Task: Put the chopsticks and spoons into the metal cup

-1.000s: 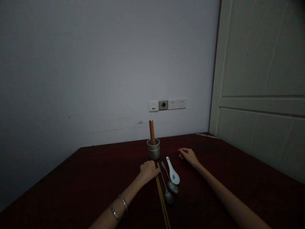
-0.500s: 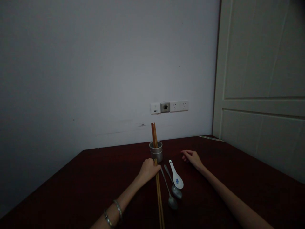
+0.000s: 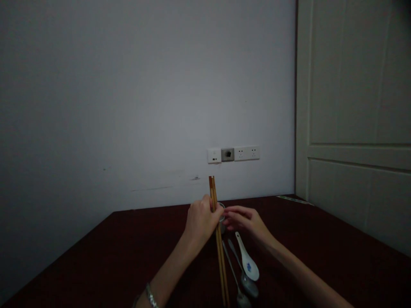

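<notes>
My left hand (image 3: 201, 220) is closed around a pair of wooden chopsticks (image 3: 221, 263), which slant toward me. Behind it stands a grey metal cup (image 3: 222, 226), mostly covered by my hands. More chopsticks (image 3: 210, 183) rise at the cup, overlapping the held pair in view. My right hand (image 3: 250, 221) is at the cup's right side, fingers stretched and slightly curved; whether they touch it I cannot tell. Nearer me lie a white soup spoon (image 3: 248, 262) with a blue mark and two metal spoons, one (image 3: 249, 285) beside it and one (image 3: 242, 299) further left.
The dark red table (image 3: 135, 256) meets a pale wall (image 3: 144, 107) at its back edge. Sockets and a switch (image 3: 227, 154) are set in the wall. A panelled door (image 3: 353, 102) stands on the right. A thin patterned strip (image 3: 293, 199) lies at the back right.
My left hand has lifted the chopsticks' far end and moved up toward the cup. My right hand has come left to the cup. The view has tipped up slightly.
</notes>
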The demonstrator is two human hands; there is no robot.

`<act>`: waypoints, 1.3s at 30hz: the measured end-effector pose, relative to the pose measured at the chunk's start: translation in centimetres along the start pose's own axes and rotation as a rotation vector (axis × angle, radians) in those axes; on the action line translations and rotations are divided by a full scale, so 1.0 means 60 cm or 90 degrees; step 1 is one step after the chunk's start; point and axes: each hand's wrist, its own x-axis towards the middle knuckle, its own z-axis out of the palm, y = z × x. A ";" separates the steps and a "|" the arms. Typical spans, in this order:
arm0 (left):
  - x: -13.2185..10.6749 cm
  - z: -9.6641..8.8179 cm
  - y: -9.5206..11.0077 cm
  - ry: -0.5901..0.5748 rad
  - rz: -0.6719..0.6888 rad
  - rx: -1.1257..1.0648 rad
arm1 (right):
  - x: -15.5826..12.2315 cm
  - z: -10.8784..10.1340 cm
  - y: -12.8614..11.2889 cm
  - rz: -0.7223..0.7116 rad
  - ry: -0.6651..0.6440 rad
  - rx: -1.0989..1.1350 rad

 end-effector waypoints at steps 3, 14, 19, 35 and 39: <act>-0.003 -0.005 0.006 0.008 -0.002 0.007 | -0.022 0.043 0.001 -0.004 -0.068 0.000; -0.010 -0.014 0.020 -0.002 -0.012 0.017 | -0.037 0.062 0.005 -0.041 -0.013 -0.073; -0.009 -0.027 0.012 0.002 0.025 -0.126 | -0.041 0.066 -0.012 -0.044 -0.036 -0.053; -0.002 -0.060 -0.001 -0.183 -0.025 -0.768 | -0.050 0.074 -0.029 0.038 -0.095 -0.008; -0.002 -0.057 -0.003 -0.175 -0.026 -0.769 | -0.049 0.071 -0.032 0.057 -0.106 -0.011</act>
